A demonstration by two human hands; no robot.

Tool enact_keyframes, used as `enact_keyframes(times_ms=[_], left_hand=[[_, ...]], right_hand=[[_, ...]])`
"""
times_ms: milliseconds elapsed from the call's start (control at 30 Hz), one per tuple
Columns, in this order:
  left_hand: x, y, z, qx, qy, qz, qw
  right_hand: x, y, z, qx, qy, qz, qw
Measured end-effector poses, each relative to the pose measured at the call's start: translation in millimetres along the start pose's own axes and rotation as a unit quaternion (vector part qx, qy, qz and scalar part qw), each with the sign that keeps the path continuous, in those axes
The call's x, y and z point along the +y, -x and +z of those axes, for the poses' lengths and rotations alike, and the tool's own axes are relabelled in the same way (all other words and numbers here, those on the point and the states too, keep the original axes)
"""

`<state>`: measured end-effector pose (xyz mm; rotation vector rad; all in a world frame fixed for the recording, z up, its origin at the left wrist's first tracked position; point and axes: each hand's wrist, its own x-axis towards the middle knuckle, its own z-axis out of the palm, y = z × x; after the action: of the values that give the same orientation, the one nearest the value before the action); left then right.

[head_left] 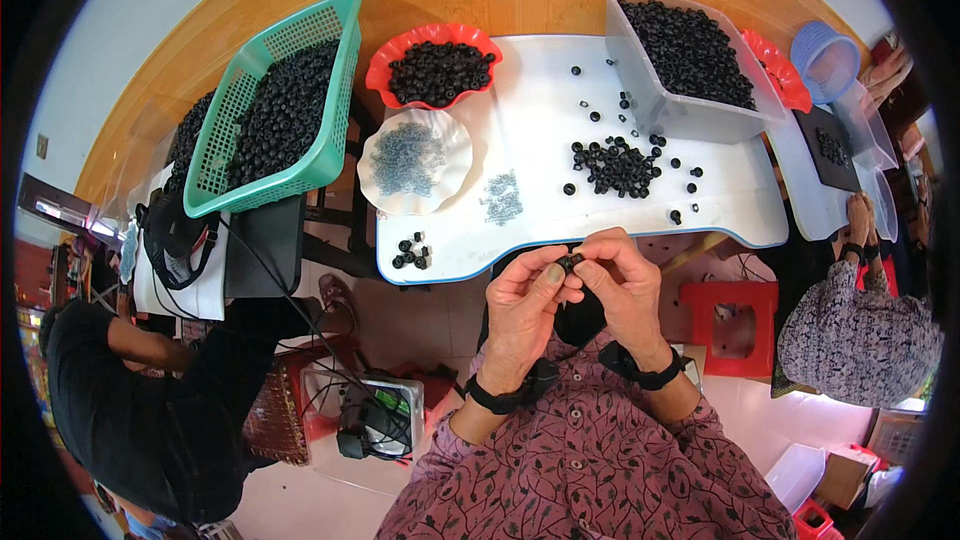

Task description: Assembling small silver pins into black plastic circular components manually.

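In front of my chest, just off the table's near edge, both hands pinch a small round black plastic part. My left hand grips it between thumb and fingertips, and my right hand presses on it from the other side. The fingers partly cover the part. Beyond my hands, a pile of small black parts lies on the white table. Left of that pile are a scatter of tiny clear pieces and a small group of black parts.
A clear bin of black parts stands at the back right. Toward the back left are a red bowl, a white scalloped dish of clear pieces and a green basket. People sit at left and right. A red stool is nearby.
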<state>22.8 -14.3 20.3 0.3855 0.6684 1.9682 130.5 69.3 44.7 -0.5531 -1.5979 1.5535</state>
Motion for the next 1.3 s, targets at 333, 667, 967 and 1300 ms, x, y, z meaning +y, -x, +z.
enact_keyframes(times_ms=[333,667,967,1300], left_hand=[[3,0,0,-0.003,-0.009,0.003,1.000],[2,-1,-6,0.014,-0.052,0.004,0.999],[2,-2,-9,0.024,-0.025,-0.013,0.999],[2,-3,-8,0.043,-0.039,-0.021,0.998]], right_hand=[[-5,-5,-1,-0.027,0.111,-0.062,0.992],[-11,-9,3,-0.041,0.197,-0.106,0.974],[-9,-13,2,-0.057,0.208,-0.115,0.970],[-2,-12,0,-0.053,0.208,-0.117,0.970]])
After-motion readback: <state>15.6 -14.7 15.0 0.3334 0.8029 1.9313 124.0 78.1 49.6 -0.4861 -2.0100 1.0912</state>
